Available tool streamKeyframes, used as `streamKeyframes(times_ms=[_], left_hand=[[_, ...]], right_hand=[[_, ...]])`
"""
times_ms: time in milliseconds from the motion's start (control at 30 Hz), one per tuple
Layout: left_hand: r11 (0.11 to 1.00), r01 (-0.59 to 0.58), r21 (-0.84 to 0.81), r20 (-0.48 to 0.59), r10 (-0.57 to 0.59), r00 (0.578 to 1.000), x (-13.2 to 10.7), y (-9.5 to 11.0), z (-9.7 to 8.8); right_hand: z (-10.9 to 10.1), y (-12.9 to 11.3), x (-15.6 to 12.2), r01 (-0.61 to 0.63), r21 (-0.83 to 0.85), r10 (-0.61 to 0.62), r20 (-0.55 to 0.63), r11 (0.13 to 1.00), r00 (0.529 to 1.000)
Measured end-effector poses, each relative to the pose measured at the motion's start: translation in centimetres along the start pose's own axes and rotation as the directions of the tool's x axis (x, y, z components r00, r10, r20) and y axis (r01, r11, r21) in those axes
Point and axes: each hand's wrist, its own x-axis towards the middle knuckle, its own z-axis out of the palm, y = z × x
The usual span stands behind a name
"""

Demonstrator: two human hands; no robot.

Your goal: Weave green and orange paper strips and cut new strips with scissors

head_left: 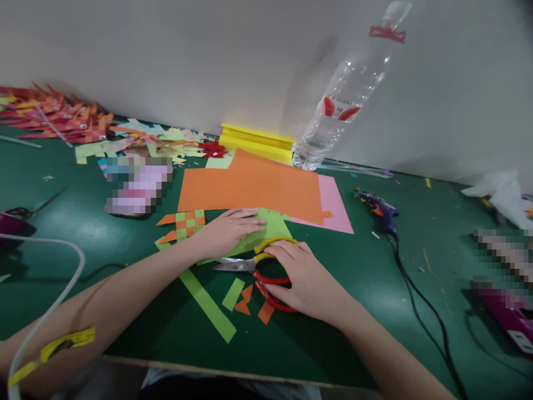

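While the right hand (306,280) grips the scissors (236,267) back from the table's (316,353) front edge, it hides part of them from me; the left hand (229,230), laid flat, covers some green paper (272,223). Pixelation masks a pinkish object (141,189).

Left hand (231,228): bare; slender fingers
Left forearm (125,289): bare from the wrist to the frame edge; slim, smooth outline
Right hand (297,278): bare; thumb and fingers partly visible
Right forearm (375,339): bare from the wrist to the frame edge; slim
Cable (77,255): white, round, smooth; curves across the left forearm; attachment outside the view
Cable marker (69,341): yellow strip, flag-shaped, dark patch at mid-length
Lap clothing (162,378): pale grey-blue fabric, partly visible below the surface edge (200,371)
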Motion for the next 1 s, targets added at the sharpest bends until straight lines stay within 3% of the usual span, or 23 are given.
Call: streamKeyframes(times_ms=[367, 1000], left_hand=[[0.998, -0.052, 0.033, -0.049, 0.053, 0.997, -0.1, -0.1, 0.2], [0.998, -0.062, 0.018, -0.070, 0.063, 0.996, -0.1, -0.2, 0.4]], right_hand=[[0.5, -0.4, 0.3, -0.021, 0.048, 0.021, -0.006, 0.999, 1.000], [1.0, -1.0, 0.6, 0.001, -0.009, -0.001, 0.015, 1.000, 1.000]])
